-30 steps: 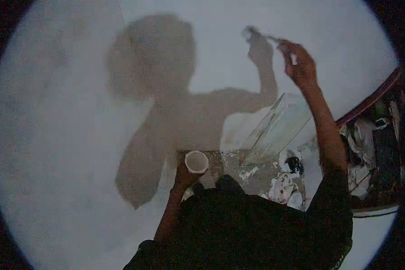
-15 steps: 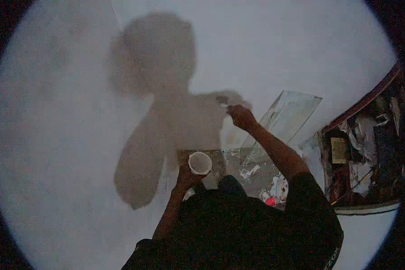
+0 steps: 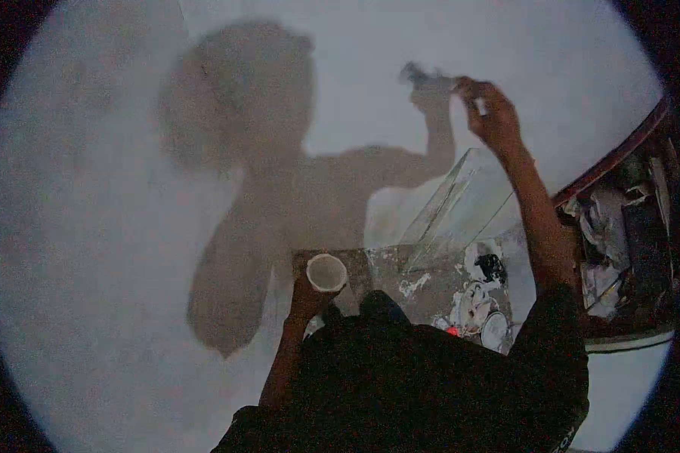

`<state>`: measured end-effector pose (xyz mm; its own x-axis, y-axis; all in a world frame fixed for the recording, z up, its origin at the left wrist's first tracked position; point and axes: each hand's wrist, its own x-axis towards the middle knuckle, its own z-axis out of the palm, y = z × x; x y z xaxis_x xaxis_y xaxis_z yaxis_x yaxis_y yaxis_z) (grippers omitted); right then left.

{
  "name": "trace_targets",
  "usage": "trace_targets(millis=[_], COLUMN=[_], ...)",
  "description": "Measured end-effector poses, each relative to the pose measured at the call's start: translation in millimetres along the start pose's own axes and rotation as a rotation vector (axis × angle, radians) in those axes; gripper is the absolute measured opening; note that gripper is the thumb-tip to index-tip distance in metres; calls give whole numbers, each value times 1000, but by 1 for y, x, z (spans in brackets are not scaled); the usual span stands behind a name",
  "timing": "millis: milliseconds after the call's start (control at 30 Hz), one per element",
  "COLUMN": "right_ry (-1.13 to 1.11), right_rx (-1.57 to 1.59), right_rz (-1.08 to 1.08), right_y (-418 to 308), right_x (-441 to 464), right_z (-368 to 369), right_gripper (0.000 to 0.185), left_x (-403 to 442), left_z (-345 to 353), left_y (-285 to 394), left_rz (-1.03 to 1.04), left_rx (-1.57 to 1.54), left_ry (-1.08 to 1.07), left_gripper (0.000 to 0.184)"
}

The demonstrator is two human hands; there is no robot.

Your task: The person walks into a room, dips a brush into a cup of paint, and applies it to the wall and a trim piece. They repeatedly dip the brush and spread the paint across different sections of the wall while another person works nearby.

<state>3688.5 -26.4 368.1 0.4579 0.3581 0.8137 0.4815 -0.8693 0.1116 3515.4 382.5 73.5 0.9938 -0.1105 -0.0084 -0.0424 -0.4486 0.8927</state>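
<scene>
My left hand (image 3: 310, 299) is closed around a round white cup (image 3: 326, 272), held upright at waist height with its open top facing me. What is inside the cup is too dim to make out. My right hand (image 3: 494, 115) is raised against the pale wall (image 3: 370, 68), its fingers pinched on a small paintbrush (image 3: 449, 81). The brush is blurred and merges with its own shadow, so I cannot tell whether its tip touches the wall. My shadow spreads over the wall to the left of my right hand.
A clear, glass-like panel (image 3: 461, 204) leans at the wall below my right forearm. White-splattered floor (image 3: 400, 279) holds a black item (image 3: 491, 268), a round white-rimmed container (image 3: 496, 331) and a small red thing (image 3: 452, 331). Cluttered recess (image 3: 619, 241) at right.
My right hand has moved up and to the right with the paintbrush, its shadow separating from the body's shadow. My left hand stays nearly still with the cup.
</scene>
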Motion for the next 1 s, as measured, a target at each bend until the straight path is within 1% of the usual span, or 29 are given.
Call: trace_targets(millis=[33,67,100,133,200,267,333,367,400,433,467,500,533,567,600,633,667,700,733,800,867,933,1000], right_ry=[95,181,341,370,410,285,81,46,-88,-243,-432,-465,-485,-468,-451,-476,-501,-561,-552,-569,-343,-426,-131], right_rx=[-31,-106,-210,-283,-346,-307,-109,37,-65,142,93,-17,17,103,95,144,193,231,229,118,23,82,-30], right_rz=[-14,-16,-158,-105,-77,124,275,198,159,246,376,174,133,69,64,20,-24,96,95,231,47,150,-29], right_y=[1,-15,-9,-13,-16,-23,-52,-47,-52,-65,-83,-73,-92,-78,-75,-75,-74,-77,-75,-75,-57,-71,-51], right_x=[12,30,46,52,42,4,-48,-84,-112,-126,-138,-171,-166,-190,-188,-185,-179,-158,-135,-79,-20,63,114], right_z=[-18,-46,-56,-67,-61,-37,-16,7,34,46,68,114,114,152,158,162,163,149,133,100,64,-6,-28], right_gripper=[16,16,18,18,15,13,12,17,22,28,29,29,28,24,24,23,22,24,24,26,26,27,28], left_x=[-6,-9,-1,1,1,0,-6,-9,-11,-12,-14,-11,-7,5,13,14,12,11,10,0,-5,-1,5], left_z=[0,2,5,7,6,3,2,1,1,1,-3,-5,4,17,22,20,17,14,10,0,-9,-13,-2], left_y=[-9,-19,-27,-33,-37,-20,-13,-15,-15,-9,-1,2,-25,-74,-99,-94,-81,-69,-56,-33,-12,-15,-55], left_rz=[2,79,156,165,9,24,48,62,76,87,78,69,82,87,94,111,53,-6,2,33,60,78,35], left_rx=[-5,-6,-7,-9,43,51,53,12,-32,-32,13,59,62,-16,-94,-90,-40,9,13,25,34,42,-96], left_ry=[2,32,57,53,-5,-1,24,10,-3,0,-5,-10,-6,-10,-14,-10,8,25,28,4,-10,1,-24], left_gripper=[91,90,89,89,88,88,88,87,86,86,84,81,81,82,82,82,83,84,84,84,85,86,85])
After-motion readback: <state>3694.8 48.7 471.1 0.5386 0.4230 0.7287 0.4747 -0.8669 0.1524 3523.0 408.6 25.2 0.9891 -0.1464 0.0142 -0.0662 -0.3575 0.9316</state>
